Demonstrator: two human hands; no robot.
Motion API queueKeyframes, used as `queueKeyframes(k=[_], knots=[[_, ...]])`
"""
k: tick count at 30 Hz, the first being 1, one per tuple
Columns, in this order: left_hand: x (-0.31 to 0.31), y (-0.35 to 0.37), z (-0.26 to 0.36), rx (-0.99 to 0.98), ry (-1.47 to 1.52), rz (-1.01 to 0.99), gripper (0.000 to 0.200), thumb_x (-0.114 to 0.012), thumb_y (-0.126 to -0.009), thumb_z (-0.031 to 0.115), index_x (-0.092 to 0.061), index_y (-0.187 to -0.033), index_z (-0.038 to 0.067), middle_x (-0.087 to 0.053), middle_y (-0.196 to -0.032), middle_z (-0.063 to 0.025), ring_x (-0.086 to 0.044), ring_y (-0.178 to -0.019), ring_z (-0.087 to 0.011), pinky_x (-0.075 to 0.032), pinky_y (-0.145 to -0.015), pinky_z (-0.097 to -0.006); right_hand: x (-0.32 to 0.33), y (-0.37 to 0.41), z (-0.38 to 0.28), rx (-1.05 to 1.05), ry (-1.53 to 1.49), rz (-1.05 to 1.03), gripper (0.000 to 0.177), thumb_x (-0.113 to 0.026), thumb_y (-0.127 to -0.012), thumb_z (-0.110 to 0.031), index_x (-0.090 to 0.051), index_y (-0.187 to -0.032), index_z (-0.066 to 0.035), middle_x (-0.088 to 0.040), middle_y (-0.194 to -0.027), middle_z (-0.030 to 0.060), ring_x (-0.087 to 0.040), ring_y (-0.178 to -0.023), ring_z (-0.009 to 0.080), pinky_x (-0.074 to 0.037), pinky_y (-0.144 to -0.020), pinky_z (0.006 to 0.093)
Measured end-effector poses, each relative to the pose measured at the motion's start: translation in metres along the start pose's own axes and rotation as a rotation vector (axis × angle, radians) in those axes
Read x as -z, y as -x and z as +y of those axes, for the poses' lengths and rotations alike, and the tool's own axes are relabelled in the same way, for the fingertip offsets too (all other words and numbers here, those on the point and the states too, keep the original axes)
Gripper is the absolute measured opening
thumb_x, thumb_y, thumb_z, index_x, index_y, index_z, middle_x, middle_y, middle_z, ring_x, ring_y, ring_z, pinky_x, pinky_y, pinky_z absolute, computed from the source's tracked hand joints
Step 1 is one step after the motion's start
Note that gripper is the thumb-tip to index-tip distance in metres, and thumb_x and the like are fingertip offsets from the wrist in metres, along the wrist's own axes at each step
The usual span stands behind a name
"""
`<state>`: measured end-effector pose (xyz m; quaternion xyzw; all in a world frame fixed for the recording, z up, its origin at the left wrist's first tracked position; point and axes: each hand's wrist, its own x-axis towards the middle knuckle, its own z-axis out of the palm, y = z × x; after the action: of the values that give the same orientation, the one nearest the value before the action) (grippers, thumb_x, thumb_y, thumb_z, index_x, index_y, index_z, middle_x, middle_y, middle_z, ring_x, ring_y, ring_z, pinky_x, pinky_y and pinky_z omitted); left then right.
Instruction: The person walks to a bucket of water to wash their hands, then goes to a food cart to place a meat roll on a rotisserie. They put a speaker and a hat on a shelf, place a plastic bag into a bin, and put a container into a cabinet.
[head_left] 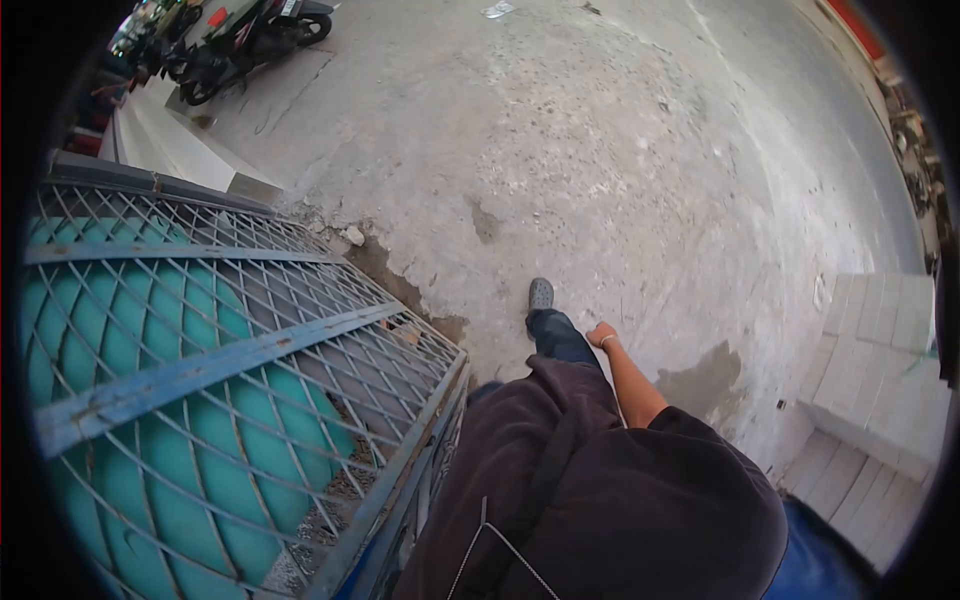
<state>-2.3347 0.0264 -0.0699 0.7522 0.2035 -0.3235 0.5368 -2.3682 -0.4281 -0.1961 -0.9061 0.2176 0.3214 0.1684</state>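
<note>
My right hand [602, 335] hangs beside my leg with its fingers curled in, and a thin band circles the wrist. Nothing shows in that hand, and it touches no object. Below it the grey concrete ground [600, 200] spreads out. One foot in a grey clog [541, 293] is forward, under a dark trouser leg [562, 338]. A dark shirt [600, 490] with a strap and a thin chain covers my body. My left hand is out of sight.
A metal lattice gate [220, 335] with blue bars stands close on my left, teal sheeting behind it. Pale blocks [870, 375] are stacked at right. A parked motorcycle [245, 50] stands upper left. Rubble [352, 236] and damp patches [705, 380] mark the ground.
</note>
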Motion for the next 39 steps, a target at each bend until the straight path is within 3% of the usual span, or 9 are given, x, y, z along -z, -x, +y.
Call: queueKeyframes(k=[10,18,20,22,24,31,36,38,39], knots=[[-0.007,-0.025,0.017,0.432,-0.244,-0.002,0.046,-0.054,-0.079,0.041,-0.065,-0.092,-0.002,-0.065,-0.097,-0.0207,-0.064,-0.088,-0.0342,-0.051,-0.074,-0.0438,0.389,-0.261,-0.179,0.310,-0.336,0.299,0.022,-0.068,-0.068,-0.023,-0.058,-0.071,-0.003,-0.061,-0.063,0.0094,-0.059,-0.058,0.0186,-0.048,-0.057,0.0313],[0.019,-0.304,0.182,0.290,-0.525,-0.207,0.048,-0.052,-0.081,0.042,-0.065,-0.091,-0.003,-0.064,-0.099,-0.0217,-0.064,-0.089,-0.0367,-0.051,-0.075,-0.0449,0.463,-0.414,-0.197,0.066,-0.180,0.631,0.015,-0.059,-0.067,-0.017,-0.056,-0.065,-0.003,-0.059,-0.066,0.0193,-0.058,-0.064,0.0379,-0.045,-0.058,0.0448],[0.064,-0.423,0.222,0.135,-0.976,-0.323,0.049,-0.052,-0.081,0.043,-0.065,-0.091,-0.003,-0.064,-0.100,-0.0220,-0.064,-0.089,-0.0373,-0.051,-0.076,-0.0452,0.473,-0.409,-0.194,-0.279,-0.113,0.404,0.025,-0.061,-0.069,-0.020,-0.063,-0.091,-0.007,-0.064,-0.088,0.0201,-0.061,-0.082,0.0382,-0.050,-0.070,0.0430],[0.114,-0.499,0.378,0.282,-0.549,-0.017,0.049,-0.053,-0.079,0.043,-0.064,-0.089,-0.004,-0.065,-0.094,-0.0217,-0.061,-0.091,-0.0392,-0.048,-0.077,-0.0462,0.469,-0.418,-0.181,-0.610,-0.163,-0.062,0.064,-0.055,-0.079,-0.047,-0.045,-0.129,-0.009,-0.053,-0.123,0.0175,-0.056,-0.107,0.0331,-0.044,-0.091,0.0433],[0.149,-0.572,0.517,0.044,-0.072,0.227,0.031,-0.052,-0.086,0.027,-0.062,-0.092,-0.001,-0.067,-0.085,-0.0159,-0.065,-0.078,-0.0228,-0.050,-0.066,-0.0350,0.345,-0.493,-0.088,0.187,0.466,-0.714,0.062,-0.032,-0.089,-0.057,-0.042,-0.136,-0.018,-0.037,-0.143,0.0029,-0.028,-0.135,0.0258,-0.012,-0.105,0.0647],[0.229,-0.823,0.840,-0.333,0.150,0.186,0.029,-0.045,-0.095,0.027,-0.058,-0.103,0.003,-0.066,-0.091,-0.0063,-0.061,-0.079,-0.0130,-0.047,-0.069,-0.0265,0.500,-0.683,-0.320,0.035,-0.069,-0.522,0.053,-0.044,-0.084,-0.049,-0.053,-0.124,-0.015,-0.047,-0.133,0.0085,-0.041,-0.126,0.0268,-0.030,-0.100,0.0497],[0.250,-0.954,0.836,-0.220,0.110,0.225,0.030,-0.053,-0.089,0.029,-0.062,-0.090,0.000,-0.067,-0.078,-0.0107,-0.063,-0.070,-0.0187,-0.049,-0.066,-0.0315,0.644,-0.952,-0.511,0.377,0.421,-0.550,0.047,-0.052,-0.081,-0.044,-0.061,-0.115,-0.013,-0.054,-0.126,0.0126,-0.050,-0.119,0.0275,-0.043,-0.096,0.0390],[0.267,-0.935,0.851,-0.014,-0.089,0.188,0.034,-0.055,-0.082,0.035,-0.064,-0.078,0.003,-0.067,-0.077,-0.0124,-0.065,-0.073,-0.0235,-0.049,-0.069,-0.0342,0.772,-1.013,-0.637,0.078,0.422,-0.328,0.047,-0.058,-0.074,-0.038,-0.064,-0.107,-0.004,-0.057,-0.121,0.0152,-0.053,-0.115,0.0300,-0.045,-0.094,0.0368],[0.275,-0.926,0.860,0.072,-0.165,0.215,0.033,-0.056,-0.081,0.034,-0.065,-0.082,0.002,-0.067,-0.080,-0.0147,-0.065,-0.080,-0.0264,-0.049,-0.072,-0.0356,0.815,-1.063,-0.680,0.195,0.372,-0.102,0.043,-0.053,-0.075,-0.041,-0.069,-0.083,-0.002,-0.068,-0.087,0.0165,-0.065,-0.087,0.0298,-0.050,-0.081,0.0390]])
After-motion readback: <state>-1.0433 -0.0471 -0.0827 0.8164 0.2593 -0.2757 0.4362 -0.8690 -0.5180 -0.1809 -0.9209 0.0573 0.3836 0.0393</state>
